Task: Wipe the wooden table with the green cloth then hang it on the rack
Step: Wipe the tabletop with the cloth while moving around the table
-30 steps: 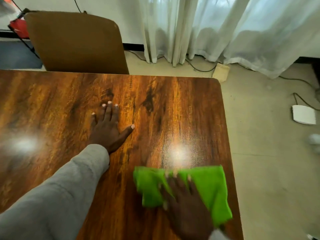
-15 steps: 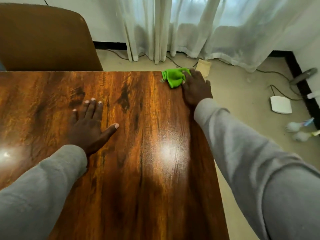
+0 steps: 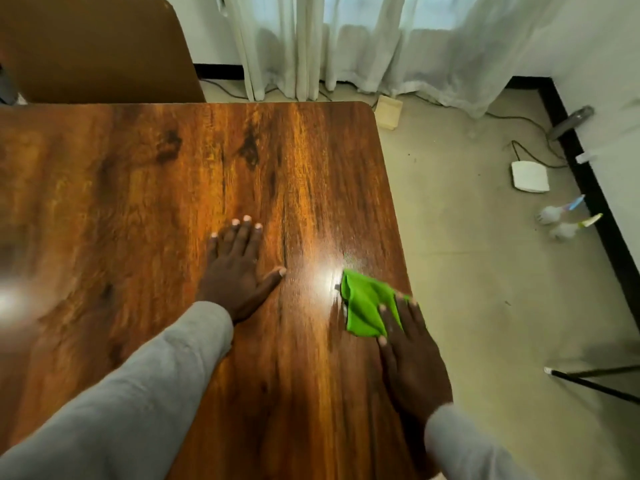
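Observation:
The wooden table (image 3: 145, 209) fills the left and middle of the view, glossy with a bright glare spot. A bunched green cloth (image 3: 363, 304) lies near the table's right edge. My right hand (image 3: 410, 362) presses flat on the cloth's near right part, fingers spread over it. My left hand (image 3: 239, 268) rests flat on the tabletop, fingers apart, left of the cloth and holding nothing. No rack is visible.
A brown chair back (image 3: 100, 46) stands behind the table's far edge. White curtains (image 3: 363, 46) hang at the back. On the floor to the right lie cables, a white box (image 3: 530, 176), two small white brushes (image 3: 561, 223) and a thin black rod (image 3: 595, 382).
My right hand has drawn the green cloth back from the table's far right corner toward me along the right edge. My left hand stays flat on the table.

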